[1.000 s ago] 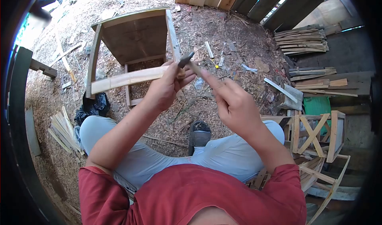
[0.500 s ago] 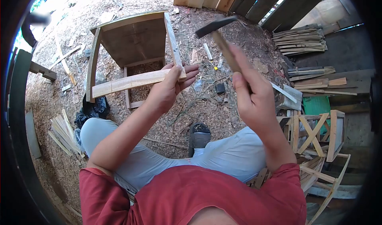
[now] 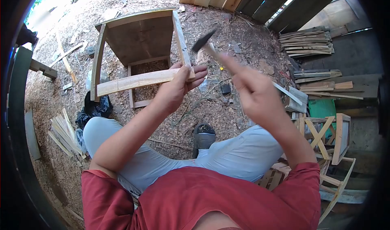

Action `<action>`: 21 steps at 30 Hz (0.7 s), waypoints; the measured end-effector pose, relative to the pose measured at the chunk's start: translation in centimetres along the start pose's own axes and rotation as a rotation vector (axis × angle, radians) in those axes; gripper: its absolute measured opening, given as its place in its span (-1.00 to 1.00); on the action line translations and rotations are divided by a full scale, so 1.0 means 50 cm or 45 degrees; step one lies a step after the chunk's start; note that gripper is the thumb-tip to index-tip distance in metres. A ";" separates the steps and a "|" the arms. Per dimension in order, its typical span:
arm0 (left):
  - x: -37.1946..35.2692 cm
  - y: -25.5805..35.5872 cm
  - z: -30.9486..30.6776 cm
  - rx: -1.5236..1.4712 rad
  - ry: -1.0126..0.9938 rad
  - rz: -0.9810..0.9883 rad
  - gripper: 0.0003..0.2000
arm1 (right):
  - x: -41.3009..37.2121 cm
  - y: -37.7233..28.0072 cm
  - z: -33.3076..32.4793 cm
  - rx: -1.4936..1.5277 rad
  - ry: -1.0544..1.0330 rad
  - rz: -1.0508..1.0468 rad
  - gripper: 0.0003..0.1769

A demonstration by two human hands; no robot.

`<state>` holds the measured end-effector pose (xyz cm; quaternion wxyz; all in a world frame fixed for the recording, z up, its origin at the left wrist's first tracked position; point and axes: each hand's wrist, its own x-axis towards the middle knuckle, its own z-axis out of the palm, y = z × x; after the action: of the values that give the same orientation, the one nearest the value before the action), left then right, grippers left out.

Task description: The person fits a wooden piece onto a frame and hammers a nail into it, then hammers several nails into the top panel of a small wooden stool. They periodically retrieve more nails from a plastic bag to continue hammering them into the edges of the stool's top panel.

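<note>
My left hand [image 3: 181, 80] grips the right end of a pale curved slat [image 3: 140, 81], thumb on top and fingers spread out behind it. This slat spans the near side of a wooden frame [image 3: 180, 37], meeting its legs at both ends. The frame has a brown panel [image 3: 140, 43] inside. My right hand [image 3: 252, 83] is closed around the wooden handle of a hammer [image 3: 204, 40], raised to the right of the slat's end. The hammer head is dark and slightly blurred.
Wood chips cover the ground [image 3: 195, 112]. Thin strips [image 3: 67, 132] and a black bag [image 3: 96, 109] lie at left. Stacked slats [image 3: 306, 42] and a small frame with crossed pieces [image 3: 321, 138] stand at right. A shoe [image 3: 204, 139] is in the lower middle.
The hammer head has moved down and left, and its tilt has changed. My right hand has shifted slightly. The frame and slat appear a little further right, with my left hand still on the slat.
</note>
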<state>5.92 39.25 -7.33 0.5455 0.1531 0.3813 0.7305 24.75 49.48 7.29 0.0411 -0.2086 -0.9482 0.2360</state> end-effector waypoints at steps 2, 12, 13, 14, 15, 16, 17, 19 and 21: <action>-0.002 0.003 0.002 -0.003 -0.016 -0.004 -0.59 | 0.014 -0.006 -0.020 0.288 0.581 -0.176 -0.44; 0.005 0.002 -0.004 -0.014 -0.062 0.028 -0.59 | 0.000 -0.023 -0.032 0.131 0.344 0.073 -0.43; 0.006 0.004 -0.002 -0.011 -0.064 0.029 -0.59 | 0.003 -0.038 -0.041 0.211 0.513 0.140 -0.42; 0.005 0.004 -0.001 0.000 -0.058 0.032 -0.59 | 0.004 -0.016 -0.008 0.202 0.628 -0.049 -0.43; 0.003 0.002 0.000 0.008 -0.051 0.034 -0.59 | 0.000 -0.004 0.007 0.201 0.630 -0.049 -0.43; 0.001 -0.002 0.001 0.006 -0.051 0.036 -0.59 | -0.004 0.006 0.016 0.061 0.307 -0.052 -0.44; -0.002 -0.006 0.000 0.041 -0.033 0.008 -0.60 | -0.007 0.008 0.021 -0.078 -0.016 -0.055 -0.46; 0.000 0.000 0.000 0.075 -0.013 -0.014 -0.61 | 0.002 -0.004 0.012 0.005 0.037 -0.031 -0.45; 0.004 0.009 0.002 -0.015 -0.042 0.030 -0.61 | 0.014 -0.025 -0.009 0.228 0.606 -0.158 -0.42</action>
<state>5.60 39.43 -6.99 0.5439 0.1662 0.3661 0.7365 23.76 48.98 8.26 0.2958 -0.1952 -0.8982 0.2602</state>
